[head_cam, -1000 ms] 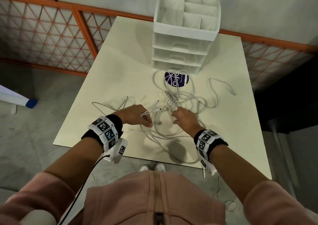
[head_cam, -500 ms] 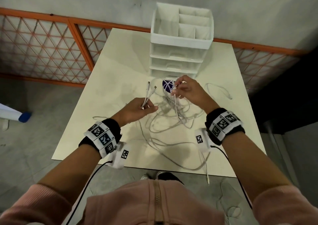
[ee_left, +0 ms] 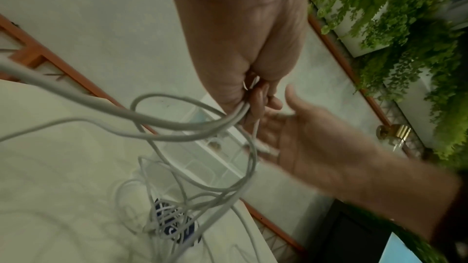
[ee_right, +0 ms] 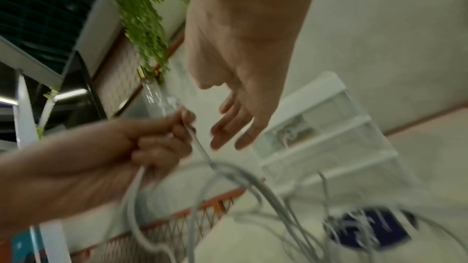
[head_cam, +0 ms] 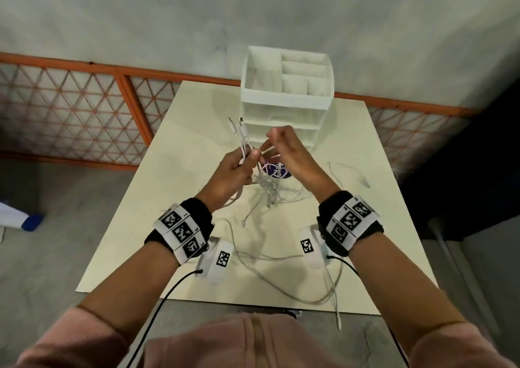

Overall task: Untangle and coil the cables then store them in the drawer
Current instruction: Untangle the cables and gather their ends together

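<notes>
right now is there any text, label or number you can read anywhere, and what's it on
Round dark blue sticker on the table, under the white cables: white lettering, too covered and blurred to read.
Wrist bands: black and white square code markers with tiny characters beside them, too small to read.
Drawer unit: no text seen.

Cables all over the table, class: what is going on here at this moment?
A person is sorting a tangle of white cables on a pale table. The left hand grips several cables in a bunch, lifted above the table, with two connector ends sticking up. The right hand is beside it with fingers relaxed, holding nothing. Most of the tangle lies loose on the table. The white drawer unit behind it looks closed.
</notes>
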`<state>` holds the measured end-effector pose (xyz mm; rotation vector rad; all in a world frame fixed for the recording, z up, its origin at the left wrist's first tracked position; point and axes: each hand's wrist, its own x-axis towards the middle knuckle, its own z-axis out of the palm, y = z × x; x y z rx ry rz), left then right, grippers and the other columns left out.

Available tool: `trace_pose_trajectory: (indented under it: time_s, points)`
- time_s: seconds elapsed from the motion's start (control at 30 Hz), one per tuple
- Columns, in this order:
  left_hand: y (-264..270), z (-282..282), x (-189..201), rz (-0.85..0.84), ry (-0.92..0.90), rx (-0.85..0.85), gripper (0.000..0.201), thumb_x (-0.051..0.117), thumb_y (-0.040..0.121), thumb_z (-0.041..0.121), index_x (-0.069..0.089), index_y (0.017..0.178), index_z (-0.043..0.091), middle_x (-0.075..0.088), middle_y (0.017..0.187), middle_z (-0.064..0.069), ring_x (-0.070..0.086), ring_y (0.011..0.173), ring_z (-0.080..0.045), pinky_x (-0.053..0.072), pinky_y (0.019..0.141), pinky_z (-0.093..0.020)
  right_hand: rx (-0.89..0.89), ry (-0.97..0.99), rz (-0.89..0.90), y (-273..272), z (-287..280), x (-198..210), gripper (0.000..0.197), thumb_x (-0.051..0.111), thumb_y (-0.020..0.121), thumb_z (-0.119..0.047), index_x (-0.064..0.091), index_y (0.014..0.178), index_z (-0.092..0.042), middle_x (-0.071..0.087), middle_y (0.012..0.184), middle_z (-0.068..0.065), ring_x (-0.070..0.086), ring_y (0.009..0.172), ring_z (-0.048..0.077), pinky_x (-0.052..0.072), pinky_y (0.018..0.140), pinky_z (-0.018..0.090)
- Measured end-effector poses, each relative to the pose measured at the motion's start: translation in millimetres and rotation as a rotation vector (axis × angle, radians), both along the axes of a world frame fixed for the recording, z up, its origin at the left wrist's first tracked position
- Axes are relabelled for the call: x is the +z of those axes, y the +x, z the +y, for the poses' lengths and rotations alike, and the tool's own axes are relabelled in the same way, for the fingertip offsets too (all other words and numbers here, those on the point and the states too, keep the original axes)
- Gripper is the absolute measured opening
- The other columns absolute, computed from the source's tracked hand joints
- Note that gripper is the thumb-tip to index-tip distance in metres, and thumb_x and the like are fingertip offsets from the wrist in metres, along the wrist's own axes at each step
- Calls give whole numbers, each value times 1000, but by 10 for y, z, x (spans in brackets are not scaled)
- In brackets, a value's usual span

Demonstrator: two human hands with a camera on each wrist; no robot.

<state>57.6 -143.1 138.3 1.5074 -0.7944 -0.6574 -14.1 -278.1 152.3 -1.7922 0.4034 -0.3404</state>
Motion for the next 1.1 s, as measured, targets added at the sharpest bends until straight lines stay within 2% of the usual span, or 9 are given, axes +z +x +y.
trace_pose_trajectory:
  time_s: [0.1,0.2,0.27,0.43,0.63,0.73,0.87,0.97,1.1]
  points:
    - [84,-24,52,-23,-48,78,26,40,101,24,54,85,10,43,52,16,38,42,0,34,50,-12,264,-136,280,-90,-43,-331,47,29,99,-48,62,100,-14,70,94,5,65,89,11,46,91,32]
    - [168,-41,42,-63,-57,147,28,42,101,25,55,78,15,37,58,12,29,45,-3,30,50,-19,348,-282,303,-178,-213,-518,28,48,96,-36,68,80,-26,69,80,5,61,75,10,47,84,29]
    - [176,-66,22,-62,-76,195,28,42,101,23,55,79,13,35,64,8,26,45,-3,27,48,-19,350,-351,311,-216,-347,-513,11,61,91,-24,71,92,-25,69,83,-4,61,78,3,43,81,15]
    - [133,-198,159,-56,-218,247,28,38,102,21,52,79,12,24,67,-9,19,46,-6,23,46,-17,217,-569,387,-191,-695,-528,13,63,88,-26,68,97,-18,73,98,-2,62,104,15,16,84,28]
    - [124,-325,267,7,-294,295,28,30,104,22,45,82,13,57,85,0,59,84,-11,53,80,-26,146,-683,390,-155,-949,-522,25,43,99,-31,63,96,-17,55,91,-11,53,104,21,22,80,35]
    - [138,-307,245,69,-351,260,32,25,104,19,40,76,13,52,63,-1,58,68,-19,55,79,-30,94,-591,283,-139,-1011,-370,22,50,97,-27,64,99,-11,62,99,5,57,99,22,42,81,32]
    - [221,-276,166,-14,-338,303,35,23,105,18,36,72,16,35,52,15,34,49,-4,56,69,-32,-2,-124,-51,-147,-1011,229,12,67,84,-6,57,87,-11,62,82,9,62,71,12,51,67,15]
    - [184,-273,177,-23,-326,302,35,24,105,20,38,73,16,33,54,16,32,47,-2,51,62,-26,75,-140,-175,-117,-933,674,20,73,77,0,58,80,-13,58,73,3,56,59,6,49,57,17]
    - [82,-245,251,-90,-228,276,30,34,102,29,46,78,16,32,50,14,29,45,-4,34,51,-22,238,-208,-63,-71,-668,874,18,77,73,-3,61,75,-10,61,68,1,53,55,1,42,50,15]
